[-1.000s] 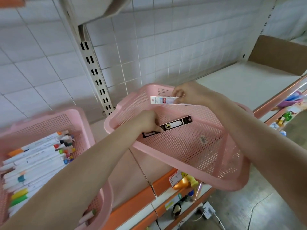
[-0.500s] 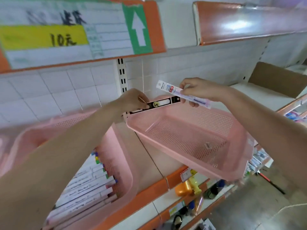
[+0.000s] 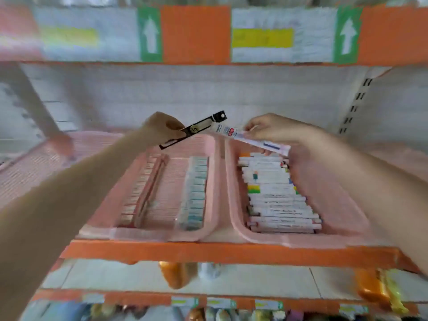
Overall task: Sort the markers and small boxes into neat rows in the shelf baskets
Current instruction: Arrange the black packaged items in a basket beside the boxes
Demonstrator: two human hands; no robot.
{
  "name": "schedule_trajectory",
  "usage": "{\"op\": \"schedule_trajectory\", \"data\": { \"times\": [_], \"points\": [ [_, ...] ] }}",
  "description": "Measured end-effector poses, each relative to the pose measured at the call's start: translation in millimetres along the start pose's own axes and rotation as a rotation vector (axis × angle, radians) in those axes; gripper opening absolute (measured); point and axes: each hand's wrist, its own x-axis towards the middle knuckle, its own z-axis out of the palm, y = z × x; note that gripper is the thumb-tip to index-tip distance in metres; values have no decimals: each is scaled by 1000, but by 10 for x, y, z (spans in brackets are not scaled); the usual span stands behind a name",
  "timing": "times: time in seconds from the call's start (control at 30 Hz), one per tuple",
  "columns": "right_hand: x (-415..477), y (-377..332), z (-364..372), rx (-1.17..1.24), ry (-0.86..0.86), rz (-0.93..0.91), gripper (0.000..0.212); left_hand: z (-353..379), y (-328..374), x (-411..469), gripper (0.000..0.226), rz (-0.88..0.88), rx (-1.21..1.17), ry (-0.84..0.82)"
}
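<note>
Swung over the stocked baskets (image 3: 214,193) mid-frame, your left hand (image 3: 162,128) pinches the black box (image 3: 193,130), your right hand (image 3: 271,129) the white box (image 3: 251,140); next, lay each into its row.

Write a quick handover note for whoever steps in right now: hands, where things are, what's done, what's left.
Left hand: pinches a black slim box above the baskets.
Right hand: pinches a white slim box beside it.
Done: markers lie stacked in a row in the right basket; small boxes sit in rows in the middle basket.
Left: set both held boxes into a row.
</note>
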Motion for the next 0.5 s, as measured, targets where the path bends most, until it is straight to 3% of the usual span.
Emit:
{"op": "schedule_trajectory", "data": {
  "times": [0.13,0.23,0.5],
  "points": [
    [631,-861,671,-34,-49,-119,27,-740,-1054,-538,7,-139,30,93],
    [1000,-1463,1179,-54,-72,-181,28,-1186,-1728,-939,13,-199,10,185],
    [1521,-2210,1954,66,49,-181,34,-1655,-2571,-1428,22,-335,70,210]
  ]
}}
